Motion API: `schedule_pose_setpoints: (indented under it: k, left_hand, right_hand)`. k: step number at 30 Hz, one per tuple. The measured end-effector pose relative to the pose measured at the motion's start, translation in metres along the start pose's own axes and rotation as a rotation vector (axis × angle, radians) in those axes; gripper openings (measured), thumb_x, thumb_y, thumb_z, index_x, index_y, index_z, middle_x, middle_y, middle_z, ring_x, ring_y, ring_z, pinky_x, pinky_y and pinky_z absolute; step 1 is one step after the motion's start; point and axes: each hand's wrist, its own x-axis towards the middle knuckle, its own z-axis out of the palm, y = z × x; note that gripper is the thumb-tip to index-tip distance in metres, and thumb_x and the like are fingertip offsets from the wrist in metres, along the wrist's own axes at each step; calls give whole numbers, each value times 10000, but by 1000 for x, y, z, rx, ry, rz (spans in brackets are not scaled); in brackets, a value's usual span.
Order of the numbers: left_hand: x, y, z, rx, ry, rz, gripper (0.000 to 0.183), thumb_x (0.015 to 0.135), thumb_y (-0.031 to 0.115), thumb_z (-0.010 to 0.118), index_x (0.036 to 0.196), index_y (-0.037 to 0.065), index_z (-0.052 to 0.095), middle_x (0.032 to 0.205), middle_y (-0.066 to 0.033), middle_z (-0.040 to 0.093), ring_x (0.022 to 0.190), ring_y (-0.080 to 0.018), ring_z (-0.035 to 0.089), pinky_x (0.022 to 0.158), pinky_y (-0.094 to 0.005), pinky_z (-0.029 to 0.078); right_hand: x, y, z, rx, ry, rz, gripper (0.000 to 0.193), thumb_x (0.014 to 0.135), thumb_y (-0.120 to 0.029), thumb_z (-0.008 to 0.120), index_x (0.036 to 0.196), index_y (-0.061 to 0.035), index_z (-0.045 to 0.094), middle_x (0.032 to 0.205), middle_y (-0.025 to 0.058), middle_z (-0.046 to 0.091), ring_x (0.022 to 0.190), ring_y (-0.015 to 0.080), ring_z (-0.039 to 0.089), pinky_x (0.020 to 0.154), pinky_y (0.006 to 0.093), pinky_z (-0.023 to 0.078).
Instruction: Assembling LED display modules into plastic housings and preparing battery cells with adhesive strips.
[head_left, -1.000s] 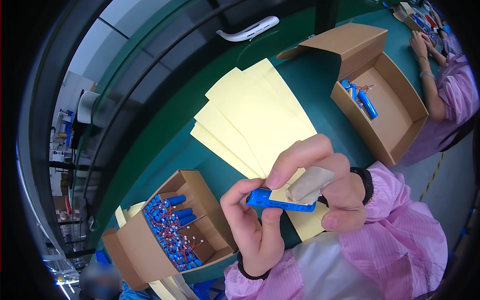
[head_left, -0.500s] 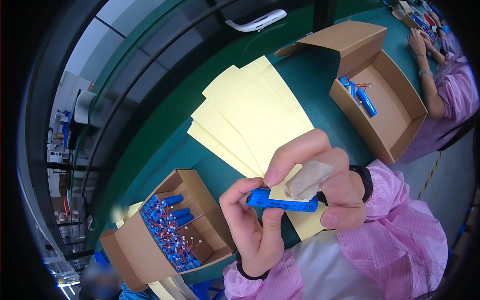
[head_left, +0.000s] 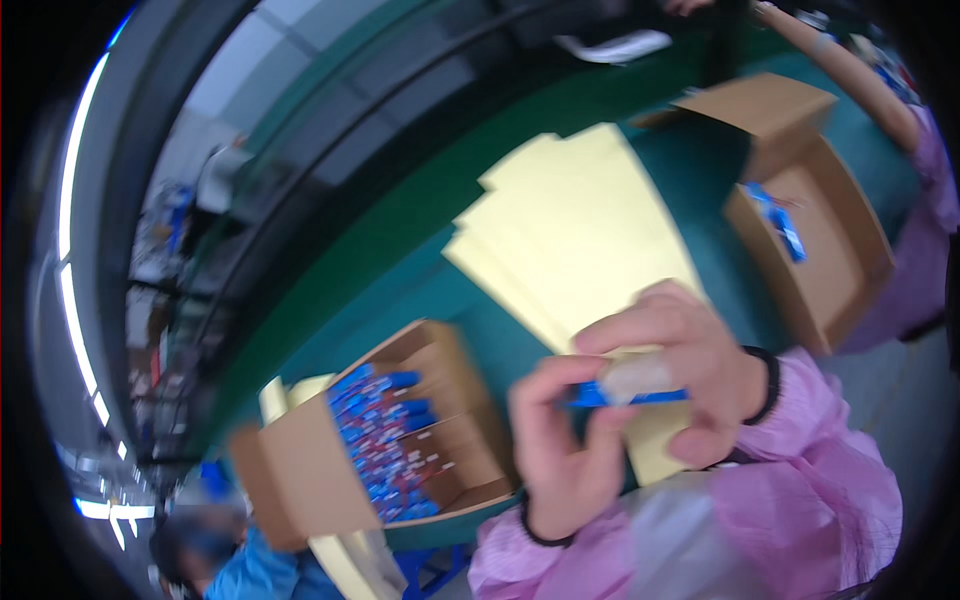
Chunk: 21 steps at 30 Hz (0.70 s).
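Observation:
A blue cylindrical battery cell [head_left: 588, 396] lies sideways between my two hands, partly covered by fingers. My left hand [head_left: 565, 440] pinches its left end between thumb and fingers. Curled around the right part is my right hand [head_left: 700, 365], one finger wearing a pale covering [head_left: 640, 376]. Beyond my hands, a fan of pale yellow sheets [head_left: 590, 225] lies on the green table; a yellow piece also shows below the cell. The picture is blurred, so any wires at the cell's ends cannot be made out.
To the left, an open cardboard box [head_left: 315, 455] holds many blue cells [head_left: 385, 430] with red wires. Another open box [head_left: 835, 255] at right contains a few cells [head_left: 785, 230]. A co-worker's arm [head_left: 850, 75] reaches over the table at far right; a person in blue [head_left: 260, 572] is at lower left.
The whole view has shifted, putting boxes and sheets farther right. My fingers now cover more of the cell and hide its printed side. The co-worker's arm has stretched away across the table.

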Motion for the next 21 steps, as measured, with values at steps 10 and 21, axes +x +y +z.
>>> schedule_pose_setpoints:
  k: [10, 21]
  left_hand:
    - [10, -11, -18, 559, -154, 330, 355, 723, 40, 697, 1068, 88, 628, 955, -60, 621, 873, -257, 560, 830, -368, 394]
    - [10, -5, -21, 547, -337, 517, 176, 767, 124, 580, 940, 123, 612, 1015, -46, 514, 1044, -245, 491, 982, -432, 325]
  right_hand:
    - [-18, 4, 26, -51, -25, 279, 1037, 721, -762, 559, 1360, 40, 401, 1146, 199, 629, 941, 302, 634, 848, 348, 459]
    - [-32, 17, 16, 548, -440, 542, 453, 681, -77, 822, 1052, 18, 580, 913, 107, 608, 728, 146, 600, 611, 252, 454]
